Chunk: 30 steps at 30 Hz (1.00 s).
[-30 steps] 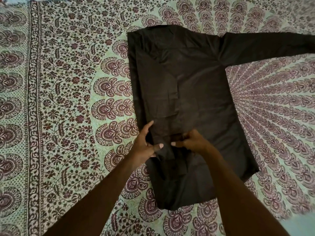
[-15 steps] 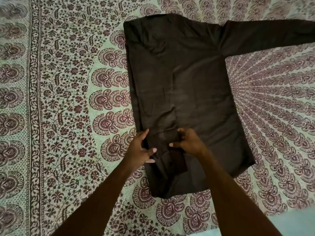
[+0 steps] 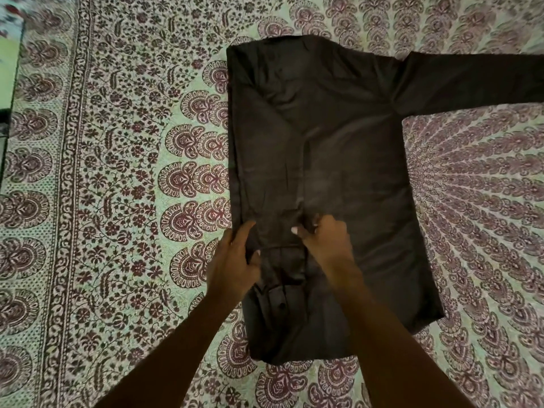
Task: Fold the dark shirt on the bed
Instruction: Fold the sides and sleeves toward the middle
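Right, I see the dark shirt (image 3: 338,172) flat mid-bed, one sleeve out toward the right edge. Left hand (image 3: 235,260) and right hand (image 3: 326,240), slightly apart, both pinch the folded-in cuff (image 3: 282,266). Risk: slick fabric (looks satiny) slides, fold skews.

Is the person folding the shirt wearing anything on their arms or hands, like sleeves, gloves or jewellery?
Nothing shows. Both forearms are bare as far as the picture reaches, with no sleeves or gloves. The left hand and right hand carry no visible rings, watch or bracelets. The fingernails look pale, perhaps lightly polished.
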{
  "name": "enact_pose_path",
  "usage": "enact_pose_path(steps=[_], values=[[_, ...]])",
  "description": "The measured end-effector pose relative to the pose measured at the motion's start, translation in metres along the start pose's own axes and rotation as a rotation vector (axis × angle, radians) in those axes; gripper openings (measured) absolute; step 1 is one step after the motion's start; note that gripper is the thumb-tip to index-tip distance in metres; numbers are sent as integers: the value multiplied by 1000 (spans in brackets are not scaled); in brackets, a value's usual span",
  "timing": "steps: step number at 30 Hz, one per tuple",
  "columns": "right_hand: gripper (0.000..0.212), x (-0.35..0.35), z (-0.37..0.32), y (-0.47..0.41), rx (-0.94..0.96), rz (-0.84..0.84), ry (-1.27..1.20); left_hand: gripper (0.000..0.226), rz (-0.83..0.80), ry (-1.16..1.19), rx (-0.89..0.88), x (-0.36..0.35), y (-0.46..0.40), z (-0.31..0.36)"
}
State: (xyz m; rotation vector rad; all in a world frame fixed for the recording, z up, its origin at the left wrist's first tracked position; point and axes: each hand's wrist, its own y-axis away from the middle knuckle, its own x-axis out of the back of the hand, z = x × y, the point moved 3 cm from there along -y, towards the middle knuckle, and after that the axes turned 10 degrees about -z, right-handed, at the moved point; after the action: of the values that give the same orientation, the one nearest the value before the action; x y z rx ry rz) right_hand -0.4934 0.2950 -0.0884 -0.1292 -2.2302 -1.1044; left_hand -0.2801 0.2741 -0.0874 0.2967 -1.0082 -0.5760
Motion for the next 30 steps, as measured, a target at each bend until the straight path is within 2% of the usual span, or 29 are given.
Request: enact_pose_path(steps=[5, 11, 14, 18, 23, 25, 27, 29, 30], values=[[52, 30, -45, -60, 217, 169, 34, 51, 143, 312, 35, 43, -104, 14], [46, 58, -93, -135, 284, 194, -71, 40, 176, 483, -20, 97, -227, 44], [39, 65, -108, -164, 261, 183, -30, 36, 177, 551, -12, 109, -267, 51], [17, 65, -109, -195, 226, 134, 15, 38, 250, 516, -44, 119, -300, 64], [21, 82, -119, -203, 161, 67, 40, 44, 287, 547, -54, 131, -341, 78], [17, 86, -127, -202, 181, 68, 130, 47, 299, 529, -84, 138, -353, 85], [27, 88, -138, -206, 244, 103, 201, 48, 303, 525, -112, 143, -366, 89], [35, 86, -147, -212, 289, 102, 209, 47, 321, 513, -124, 147, -380, 88], [30, 84, -148, -217, 288, 91, 178, 45, 345, 510, -121, 149, -385, 87]])
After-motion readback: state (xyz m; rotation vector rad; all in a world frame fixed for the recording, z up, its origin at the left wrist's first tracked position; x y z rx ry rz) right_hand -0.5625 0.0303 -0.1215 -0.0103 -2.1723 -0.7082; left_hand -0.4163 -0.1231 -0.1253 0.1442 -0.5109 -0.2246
